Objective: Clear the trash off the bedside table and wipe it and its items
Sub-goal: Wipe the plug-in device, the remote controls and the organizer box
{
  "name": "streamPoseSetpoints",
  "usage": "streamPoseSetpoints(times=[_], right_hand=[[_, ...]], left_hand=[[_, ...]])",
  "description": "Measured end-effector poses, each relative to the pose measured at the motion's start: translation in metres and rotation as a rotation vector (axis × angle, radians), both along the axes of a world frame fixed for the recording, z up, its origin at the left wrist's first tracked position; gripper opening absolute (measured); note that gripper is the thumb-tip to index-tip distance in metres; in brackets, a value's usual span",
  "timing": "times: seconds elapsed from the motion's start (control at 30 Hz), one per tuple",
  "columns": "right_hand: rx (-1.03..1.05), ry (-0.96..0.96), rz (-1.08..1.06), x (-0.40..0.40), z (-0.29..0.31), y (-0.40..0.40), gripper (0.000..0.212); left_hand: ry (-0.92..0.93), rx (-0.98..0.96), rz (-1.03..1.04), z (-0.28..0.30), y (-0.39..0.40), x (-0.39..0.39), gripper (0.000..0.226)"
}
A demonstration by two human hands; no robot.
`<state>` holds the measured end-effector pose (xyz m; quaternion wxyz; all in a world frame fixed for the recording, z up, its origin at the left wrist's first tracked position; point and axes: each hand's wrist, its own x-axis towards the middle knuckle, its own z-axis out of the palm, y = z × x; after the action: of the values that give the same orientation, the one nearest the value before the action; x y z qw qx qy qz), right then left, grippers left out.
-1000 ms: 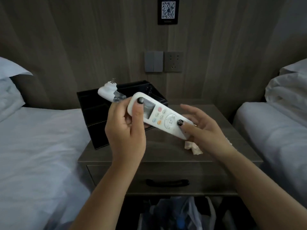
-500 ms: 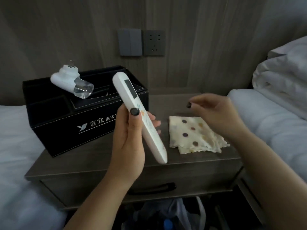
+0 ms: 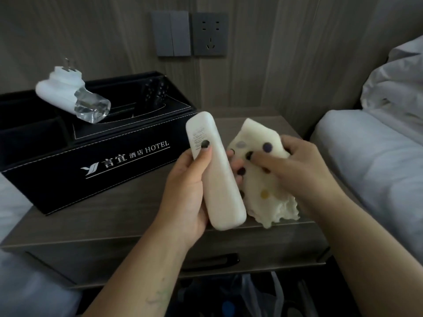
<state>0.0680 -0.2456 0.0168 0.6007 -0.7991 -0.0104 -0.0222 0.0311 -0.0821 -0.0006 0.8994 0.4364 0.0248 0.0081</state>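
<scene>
My left hand (image 3: 185, 193) grips a white remote control (image 3: 217, 179) above the bedside table (image 3: 119, 220), with its plain back and a label facing me. My right hand (image 3: 299, 170) holds a cream cloth with coloured dots (image 3: 263, 191) bunched up just right of the remote, lifted off the tabletop. The cloth touches or nearly touches the remote's right side, where my left fingertips show.
A black hotel organiser box (image 3: 91, 156) stands at the table's left, with a white plug-in device and its clear bottle (image 3: 73, 97) lying on top. Beds flank the table on both sides. A wall socket (image 3: 210, 34) is behind. Plastic bags (image 3: 251, 296) sit below the drawer.
My right hand has picked the dotted cloth up from the table and brought it to the remote. My left hand has turned the remote so its back faces me.
</scene>
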Motion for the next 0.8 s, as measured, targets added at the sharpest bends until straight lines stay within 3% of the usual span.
streamPoseSetpoints(times=[0.07, 0.13, 0.23, 0.4, 0.5, 0.57, 0.67, 0.8], right_hand=[[0.308, 0.114, 0.234, -0.013, 0.002, -0.002, 0.027], [0.466, 0.188, 0.426, -0.021, 0.002, -0.007, 0.04], [0.505, 0.259, 0.437, -0.025, -0.002, -0.013, 0.058], [0.534, 0.258, 0.413, -0.034, 0.0, -0.01, 0.045], [0.378, 0.026, 0.077, -0.035, 0.001, -0.006, 0.015], [0.213, -0.282, -0.09, -0.038, 0.002, -0.001, 0.027], [0.177, -0.559, 0.089, -0.053, -0.004, 0.015, 0.035], [-0.088, -0.831, 0.254, -0.076, -0.021, 0.044, 0.028]], left_hand=[[-0.006, -0.057, -0.026, -0.002, -0.001, -0.001, 0.026], [-0.031, -0.079, -0.067, -0.004, -0.001, -0.003, 0.031], [-0.051, -0.117, -0.157, -0.005, -0.004, -0.008, 0.036], [-0.03, -0.146, -0.169, -0.002, -0.012, -0.014, 0.039], [-0.064, -0.099, -0.107, 0.002, -0.009, -0.014, 0.04], [-0.066, -0.079, -0.034, 0.004, -0.006, -0.014, 0.046], [-0.015, -0.11, -0.009, 0.009, -0.006, -0.015, 0.059], [0.056, -0.286, -0.139, 0.011, -0.004, -0.025, 0.053]])
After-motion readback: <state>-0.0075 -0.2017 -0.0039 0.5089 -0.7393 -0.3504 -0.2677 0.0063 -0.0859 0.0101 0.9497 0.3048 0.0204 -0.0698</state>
